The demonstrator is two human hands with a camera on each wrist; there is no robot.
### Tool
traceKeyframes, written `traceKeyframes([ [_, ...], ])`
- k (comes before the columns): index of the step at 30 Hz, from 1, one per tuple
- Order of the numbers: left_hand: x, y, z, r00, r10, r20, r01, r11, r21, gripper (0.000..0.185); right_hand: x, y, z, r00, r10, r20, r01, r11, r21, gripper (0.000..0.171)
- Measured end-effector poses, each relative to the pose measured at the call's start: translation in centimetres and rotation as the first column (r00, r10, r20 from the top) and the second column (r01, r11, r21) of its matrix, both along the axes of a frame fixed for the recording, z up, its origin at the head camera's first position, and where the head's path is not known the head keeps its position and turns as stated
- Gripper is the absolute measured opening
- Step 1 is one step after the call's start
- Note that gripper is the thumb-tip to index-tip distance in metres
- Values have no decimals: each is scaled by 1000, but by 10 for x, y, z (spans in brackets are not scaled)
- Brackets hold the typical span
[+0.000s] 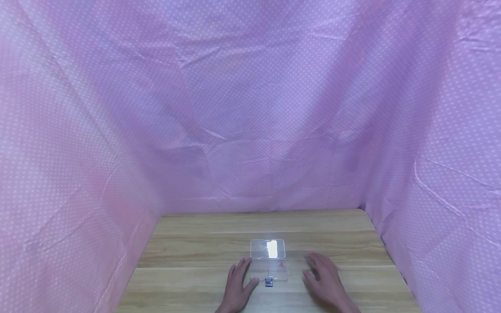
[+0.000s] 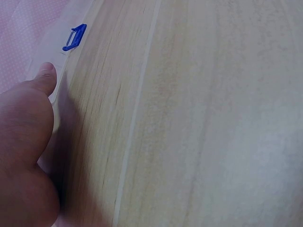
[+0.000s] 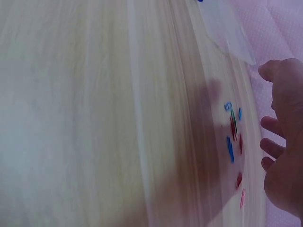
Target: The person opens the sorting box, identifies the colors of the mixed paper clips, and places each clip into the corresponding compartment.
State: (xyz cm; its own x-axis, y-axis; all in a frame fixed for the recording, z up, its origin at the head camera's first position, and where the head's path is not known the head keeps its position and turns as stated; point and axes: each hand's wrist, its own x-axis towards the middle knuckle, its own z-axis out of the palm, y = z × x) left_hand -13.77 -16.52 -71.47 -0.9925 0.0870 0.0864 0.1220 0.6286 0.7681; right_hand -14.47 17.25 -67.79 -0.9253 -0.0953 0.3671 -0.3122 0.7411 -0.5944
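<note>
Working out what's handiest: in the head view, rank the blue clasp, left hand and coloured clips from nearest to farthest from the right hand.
From the right hand:
1. Coloured clips: on the table, right beside it.
2. Blue clasp: leftward, at the near edge of the clear box.
3. Left hand: farther left, past the clasp.

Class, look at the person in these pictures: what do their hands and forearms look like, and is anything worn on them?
The left hand and right hand are bare, without gloves. The fingers have rounded tips. No sleeves, rings, cables or markings can be made out; little of the forearms shows.
</note>
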Motion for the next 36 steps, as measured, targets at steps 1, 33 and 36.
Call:
traceKeyframes([
  [1,0,0,0,1000,2,-1,-2,1000,2,72,1,3,-1,1000,-1,-16,1,1000,0,59],
  [33,0,1,0,1000,0,18,1,1000,-10,73,4,81,-12,994,-101,31,101,995,-8,48],
  [36,0,2,0,1000,-3,17,3,1000,-8,73,2,85,-16,993,-115,30,115,993,-3,43],
])
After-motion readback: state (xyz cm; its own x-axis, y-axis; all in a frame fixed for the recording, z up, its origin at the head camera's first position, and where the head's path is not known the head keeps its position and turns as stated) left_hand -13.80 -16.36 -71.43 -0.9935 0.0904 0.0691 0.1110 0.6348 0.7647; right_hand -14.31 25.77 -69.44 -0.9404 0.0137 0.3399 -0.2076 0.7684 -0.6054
